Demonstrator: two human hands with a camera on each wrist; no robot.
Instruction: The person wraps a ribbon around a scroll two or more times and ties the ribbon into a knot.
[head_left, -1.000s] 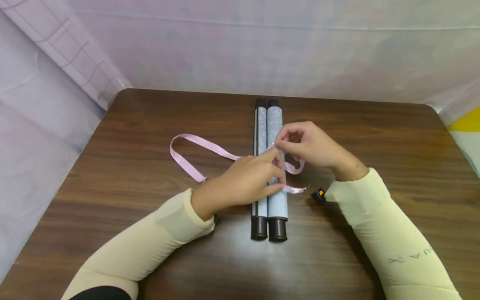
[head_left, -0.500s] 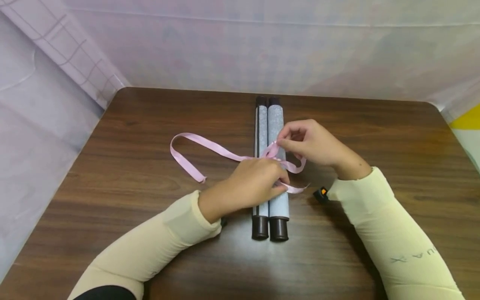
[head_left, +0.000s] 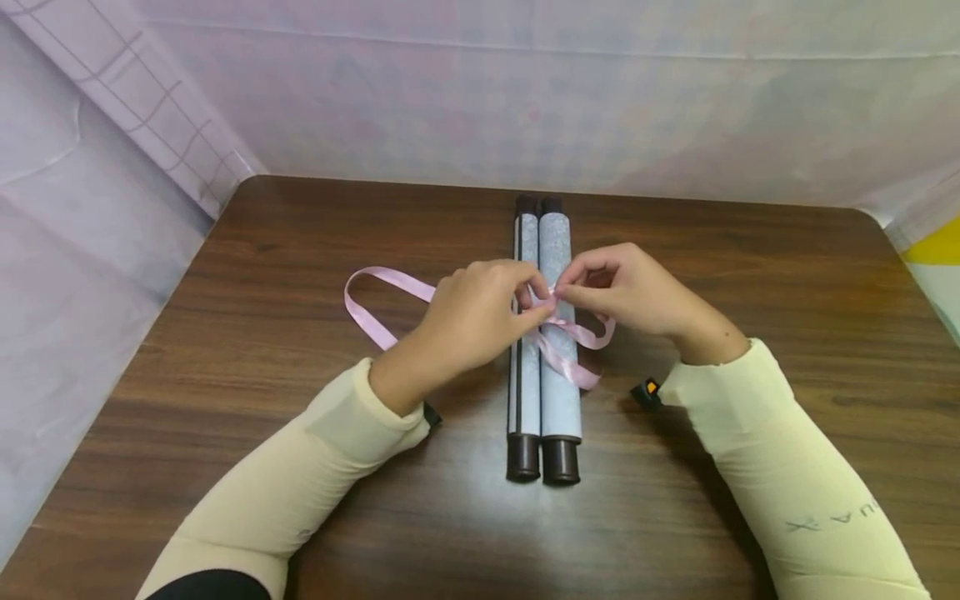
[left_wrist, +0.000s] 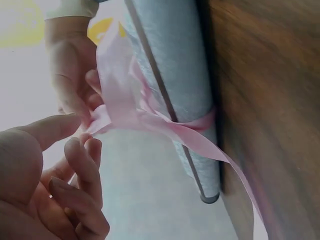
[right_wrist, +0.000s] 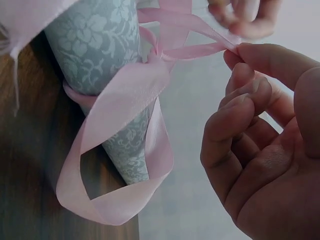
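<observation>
Two rolled scrolls (head_left: 557, 400), pale grey-blue with a floral pattern and dark end knobs, lie side by side. A pink ribbon (head_left: 564, 362) is wrapped and crossed around their middle. My right hand (head_left: 626, 292) pinches a raised ribbon loop between thumb and index finger; the right wrist view shows this loop (right_wrist: 197, 50) pulled taut from the knot. My left hand (head_left: 483, 312) hovers over the scrolls, its fingertips close to the pinched loop. In the left wrist view, a gap shows between my left thumb (left_wrist: 55, 127) and index finger.
One long ribbon tail (head_left: 367, 321) curves across the table (head_left: 247, 350) to the left, partly behind my left arm. Another ribbon loop hangs at the scrolls' right. A pale cloth backdrop (head_left: 525, 108) rises behind the table's far edge.
My left hand has moved from the lower ribbon end up to beside my right fingertips. The right hand keeps its pinch and has barely moved. The lower ribbon end now lies slanted across the right scroll.
</observation>
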